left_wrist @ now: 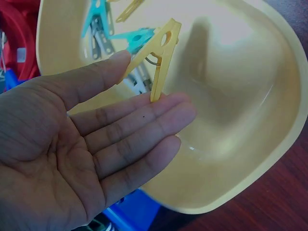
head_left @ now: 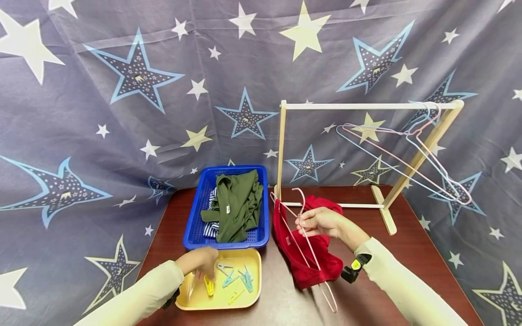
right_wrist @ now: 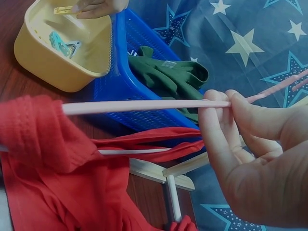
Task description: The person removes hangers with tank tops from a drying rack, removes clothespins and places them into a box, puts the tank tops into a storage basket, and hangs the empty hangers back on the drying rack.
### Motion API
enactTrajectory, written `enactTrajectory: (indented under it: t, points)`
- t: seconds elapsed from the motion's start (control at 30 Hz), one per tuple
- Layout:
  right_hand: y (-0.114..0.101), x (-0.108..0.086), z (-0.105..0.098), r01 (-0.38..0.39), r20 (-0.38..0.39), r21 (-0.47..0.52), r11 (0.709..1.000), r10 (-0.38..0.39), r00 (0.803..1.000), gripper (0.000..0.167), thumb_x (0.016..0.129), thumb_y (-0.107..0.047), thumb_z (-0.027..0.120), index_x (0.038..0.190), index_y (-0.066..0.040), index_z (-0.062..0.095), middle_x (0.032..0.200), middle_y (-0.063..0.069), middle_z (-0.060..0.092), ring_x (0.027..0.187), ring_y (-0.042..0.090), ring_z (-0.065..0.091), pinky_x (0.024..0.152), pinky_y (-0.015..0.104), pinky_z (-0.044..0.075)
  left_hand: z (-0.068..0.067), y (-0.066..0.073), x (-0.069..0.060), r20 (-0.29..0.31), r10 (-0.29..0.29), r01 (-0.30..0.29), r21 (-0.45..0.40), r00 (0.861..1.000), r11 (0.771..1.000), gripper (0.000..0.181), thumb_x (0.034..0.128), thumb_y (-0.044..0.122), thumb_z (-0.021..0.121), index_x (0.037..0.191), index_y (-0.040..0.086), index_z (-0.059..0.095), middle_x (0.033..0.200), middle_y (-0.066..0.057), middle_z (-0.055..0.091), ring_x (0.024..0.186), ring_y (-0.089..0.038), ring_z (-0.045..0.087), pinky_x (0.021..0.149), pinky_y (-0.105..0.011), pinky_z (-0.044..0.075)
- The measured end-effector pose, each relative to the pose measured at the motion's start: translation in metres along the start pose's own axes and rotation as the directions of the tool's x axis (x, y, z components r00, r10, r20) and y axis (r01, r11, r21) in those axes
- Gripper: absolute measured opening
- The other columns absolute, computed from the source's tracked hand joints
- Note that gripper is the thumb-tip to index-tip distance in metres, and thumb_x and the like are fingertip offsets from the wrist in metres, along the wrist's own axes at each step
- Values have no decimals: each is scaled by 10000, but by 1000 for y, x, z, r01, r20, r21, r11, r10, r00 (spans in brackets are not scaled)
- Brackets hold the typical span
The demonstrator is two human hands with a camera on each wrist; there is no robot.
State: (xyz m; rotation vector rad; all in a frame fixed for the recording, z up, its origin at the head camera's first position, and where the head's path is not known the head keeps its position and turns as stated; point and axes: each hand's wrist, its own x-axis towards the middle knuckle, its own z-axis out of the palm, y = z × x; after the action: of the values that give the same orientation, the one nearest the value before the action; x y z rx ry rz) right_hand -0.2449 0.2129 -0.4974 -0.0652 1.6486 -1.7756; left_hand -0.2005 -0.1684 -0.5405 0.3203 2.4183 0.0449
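Between thumb and fingers, my left hand (head_left: pixel 205 262) pinches a yellow clothespin (left_wrist: pixel 163 53) by its handle ends, over the yellow tray (left_wrist: pixel 269 168). Several other clothespins (head_left: pixel 246 278), turquoise, grey and yellow, lie in that tray. My right hand (head_left: pixel 322 222) pinches a pink hanger (right_wrist: pixel 149 105) near its neck. A red garment (head_left: pixel 297 258) hangs on the hanger, its neckline around the wires, and part of it rests on the table. One end of the hanger sticks out below the cloth.
A blue basket (head_left: pixel 267 217) behind the tray holds a dark green garment (head_left: pixel 238 203) and a striped one (head_left: pixel 211 228). On the right stands a wooden rack (head_left: pixel 346 107) with a blue and a pink hanger (head_left: pixel 440 176) on its rail. A star-patterned curtain (head_left: pixel 244 68) closes off the back.
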Motion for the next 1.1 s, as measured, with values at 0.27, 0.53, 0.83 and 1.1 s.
enactTrajectory:
  t: [0.27,0.53,0.83,1.1]
  points:
    - [-1,-1,-2,-5,-28,-27,1000,5,1000,169,993,45,525,1018,-23,678,889,19,733,806,142,713,846,342,629,15,-3,8,-24,-33,34,8,999,999,342,799,188,871,712,72,561,609,-125,717,646,-270,759,448,-264,532]
    - [-2,-2,-5,-10,-38,-40,999,9,999,156,998,39,524,1028,-7,669,905,28,733,813,142,712,840,330,627,25,-5,12,-72,-19,21,17,997,1000,351,764,128,882,742,80,535,599,-84,634,631,-257,748,495,-265,571]
    - [-3,-3,-6,-16,-10,-29,999,16,1000,172,1000,38,521,1004,-21,683,915,40,738,815,138,713,855,338,625,31,-4,15,-101,-4,8,36,995,999,372,756,170,895,748,79,534,655,-83,598,629,-258,744,442,-210,489]
    - [-4,-3,-7,-14,5,-31,999,14,1000,189,1002,32,517,999,-41,692,897,5,739,820,129,714,868,340,622,34,-4,17,-93,-11,13,14,996,1000,358,770,197,893,787,67,560,685,-116,626,629,-286,744,506,-272,552]
